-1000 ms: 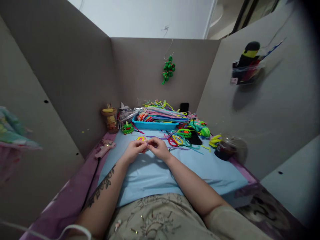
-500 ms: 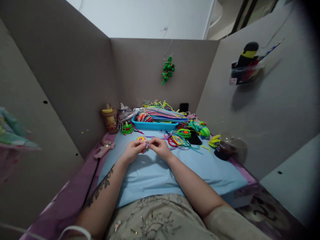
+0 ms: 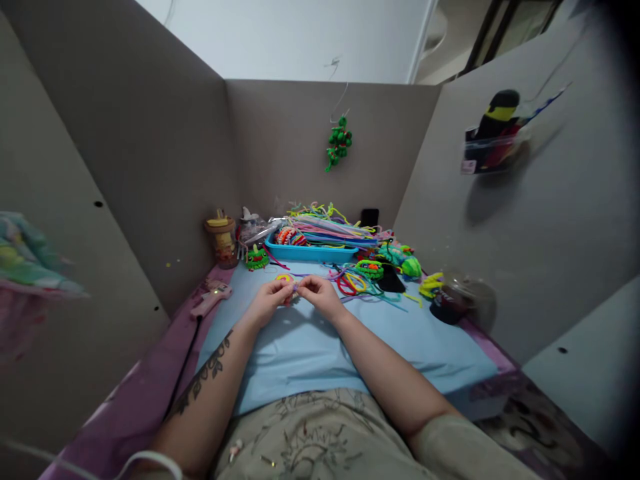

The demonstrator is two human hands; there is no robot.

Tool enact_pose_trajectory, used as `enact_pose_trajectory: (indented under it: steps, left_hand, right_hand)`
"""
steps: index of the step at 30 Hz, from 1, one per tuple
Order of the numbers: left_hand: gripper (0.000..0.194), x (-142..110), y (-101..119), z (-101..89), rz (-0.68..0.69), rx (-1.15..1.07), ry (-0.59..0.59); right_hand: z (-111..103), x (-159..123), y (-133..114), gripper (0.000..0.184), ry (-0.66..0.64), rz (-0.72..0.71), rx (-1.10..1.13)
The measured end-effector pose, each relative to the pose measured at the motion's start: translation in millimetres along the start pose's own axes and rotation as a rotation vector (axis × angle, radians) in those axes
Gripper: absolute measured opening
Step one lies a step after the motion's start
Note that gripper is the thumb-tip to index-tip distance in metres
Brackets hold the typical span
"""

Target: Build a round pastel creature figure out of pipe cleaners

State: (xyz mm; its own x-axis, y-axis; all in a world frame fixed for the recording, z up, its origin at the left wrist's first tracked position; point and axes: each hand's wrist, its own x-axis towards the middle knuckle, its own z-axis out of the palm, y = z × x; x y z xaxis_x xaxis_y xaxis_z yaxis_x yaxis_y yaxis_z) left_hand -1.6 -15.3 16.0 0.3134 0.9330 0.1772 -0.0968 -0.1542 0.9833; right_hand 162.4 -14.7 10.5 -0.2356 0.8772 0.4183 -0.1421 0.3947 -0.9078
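My left hand [image 3: 269,301] is closed on a small pink and yellow pipe-cleaner piece [image 3: 284,278] above the blue table cover. Its pink and yellow part rises past my fingers, and a bit of it hangs below them. My right hand [image 3: 321,297] pinches a purple end [image 3: 295,287] of the same piece, fingertips almost touching those of the left. The fingers hide much of the piece, so its shape is hard to make out. Just beyond my hands lie loose coloured pipe cleaners [image 3: 353,283].
A blue tray [image 3: 315,253] heaped with pipe cleaners stands at the back. Left are a pink glue gun [image 3: 213,300], a tumbler [image 3: 221,243] and a green pipe-cleaner figure [image 3: 257,259]. Right are a black pad [image 3: 391,279] and a dark cup [image 3: 447,305]. Grey panels [image 3: 320,147] enclose the table.
The view has shifted slightly, so everything sits a little lower and to the right. Both hands keep nearly the same hold on the piece.
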Motion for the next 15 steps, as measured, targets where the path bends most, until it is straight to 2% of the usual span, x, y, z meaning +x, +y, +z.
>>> enact_pose_trajectory:
  steps: [7,15]
  left_hand:
    - [0.036,-0.4,-0.8,1.8,0.001,-0.022,-0.032]
    - [0.033,0.2,0.3,2.8,0.037,-0.004,0.052]
  right_hand:
    - [-2.1,4.0,5.3,0.028,-0.073,0.082,0.100]
    - [-0.7,3.6,8.7,0.028,-0.018,0.095,0.127]
